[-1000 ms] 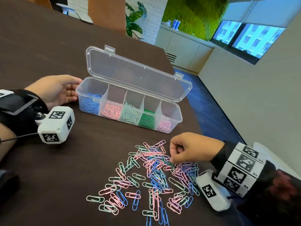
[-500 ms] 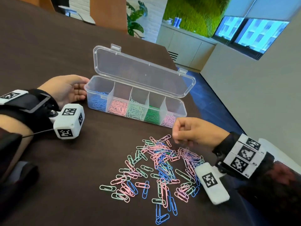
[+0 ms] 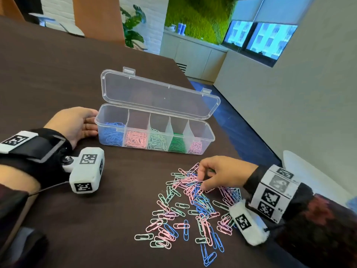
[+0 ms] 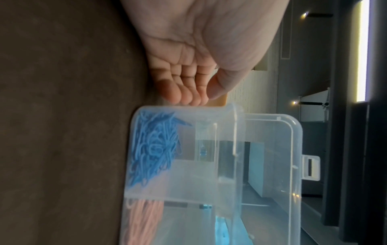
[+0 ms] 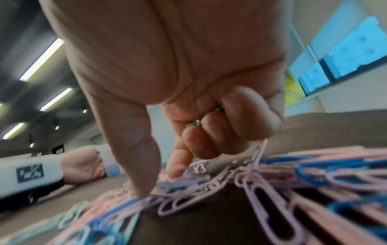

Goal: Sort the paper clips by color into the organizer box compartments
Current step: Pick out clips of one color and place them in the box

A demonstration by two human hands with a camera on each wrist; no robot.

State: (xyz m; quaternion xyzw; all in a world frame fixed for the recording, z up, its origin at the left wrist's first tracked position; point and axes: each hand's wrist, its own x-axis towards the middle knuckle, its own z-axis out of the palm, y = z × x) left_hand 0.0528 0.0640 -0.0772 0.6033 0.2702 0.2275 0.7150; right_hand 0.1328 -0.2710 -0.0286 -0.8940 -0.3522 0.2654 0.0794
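A clear organizer box (image 3: 212, 135) stands with its lid open; its compartments hold blue, pink, pale green, dark green and pink clips. My left hand (image 3: 93, 122) rests with straight fingers against the box's left end (image 4: 167, 109), by the blue clips (image 4: 155, 145). The mixed pile of paper clips (image 3: 193, 206) lies in front of the box. My right hand (image 3: 202, 182) is down on the pile's far side. In the right wrist view its thumb and forefinger touch pink clips (image 5: 257, 182), while the curled fingers hold a dark green clip (image 5: 193, 124).
The dark brown table (image 3: 58, 74) ends close to the right of the pile, with blue floor (image 3: 231, 120) below. A white marker block (image 3: 87, 171) hangs under my left wrist and another (image 3: 249, 223) lies over the pile's right edge.
My right hand rose from the pile toward the box's right end, then came back down onto the pile. The left hand stayed at the box's left end.
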